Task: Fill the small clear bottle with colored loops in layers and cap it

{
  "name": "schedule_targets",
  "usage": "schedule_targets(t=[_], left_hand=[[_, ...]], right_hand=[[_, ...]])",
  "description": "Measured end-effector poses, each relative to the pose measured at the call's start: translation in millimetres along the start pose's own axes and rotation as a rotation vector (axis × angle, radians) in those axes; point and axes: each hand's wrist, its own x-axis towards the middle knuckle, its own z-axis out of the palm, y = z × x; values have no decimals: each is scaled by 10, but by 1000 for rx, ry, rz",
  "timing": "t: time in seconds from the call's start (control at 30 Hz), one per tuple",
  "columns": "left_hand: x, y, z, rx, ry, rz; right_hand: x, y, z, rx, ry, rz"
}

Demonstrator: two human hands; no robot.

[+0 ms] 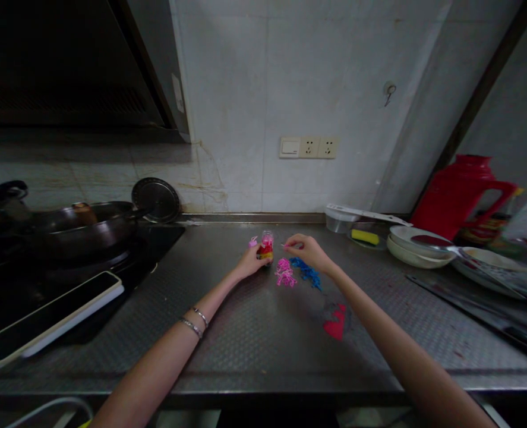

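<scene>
My left hand [251,261] is wrapped round a small clear jar [267,245] that stands on the metal counter. Red and yellow bits show inside the jar. A small pink piece [253,241] sits beside the thumb side of that hand; its kind is unclear. To the right of the jar my right hand [306,251] pinches a tiny pink piece [286,246] between thumb and fingertips. Just below the hands lies a pile of pink pieces [285,273], like small rubber bands. Touching distance from it, a blue pile [306,273] spreads under my right wrist.
A torn red heart shape [335,323] lies on the counter [263,351]. At left are a phone [56,318] and a wok [85,229] on the stove. Bowls [417,246], a yellow sponge [365,237], a plastic tub [338,220] and a red thermos [459,196] stand at right.
</scene>
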Motion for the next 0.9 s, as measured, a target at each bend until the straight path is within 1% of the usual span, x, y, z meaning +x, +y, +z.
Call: schedule_targets(t=[0.1,0.17,0.23,0.33,0.53,0.67,0.9], left_hand=[[-4,5,-2,1,0,4],[-10,21,-5,-6,-10,9],[-16,37,-9,-3,-10,12],[-23,58,-15,18,-1,7],[-30,98,-27,-6,-8,8],[-29,96,-30,5,-14,5],[-25,86,-18,-1,-9,5]], right_hand=[[216,-77,-8,117,82,9],[356,-118,29,206,115,14],[469,-150,93,271,132,30],[574,-182,209,306,136,31],[640,-154,362,226,90,5],[670,-90,386,192,105,18],[696,-58,419,225,76,57]])
